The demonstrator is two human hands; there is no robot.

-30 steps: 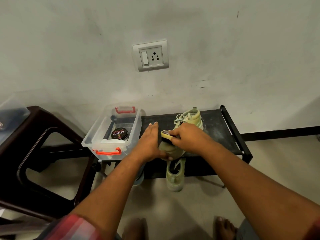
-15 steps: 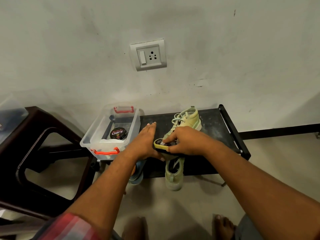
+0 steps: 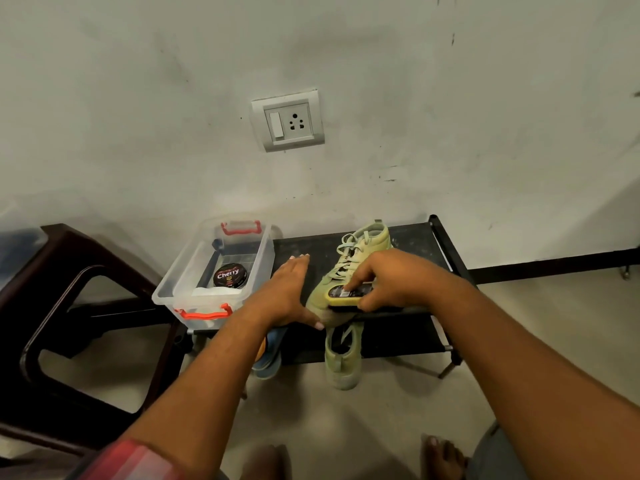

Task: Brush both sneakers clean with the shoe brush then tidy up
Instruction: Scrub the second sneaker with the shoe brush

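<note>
Your right hand grips the shoe brush on the sneaker's toe end, nearest you. The sneaker lies on the rack, heel toward the wall. Your left hand, fingers straight, braces its left side.

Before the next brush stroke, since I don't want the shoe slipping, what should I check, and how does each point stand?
1. The right hand grips the shoe brush: ok.
2. The shoe brush lies against the upper sneaker: ok.
3. The left hand braces that sneaker's toe: ok, thumb touches it.
4. The upper sneaker sits fully on the rack: cannot tell.
5. The lower sneaker is brushed: cannot tell.
6. The clear box is open for tidying: ok.
</note>
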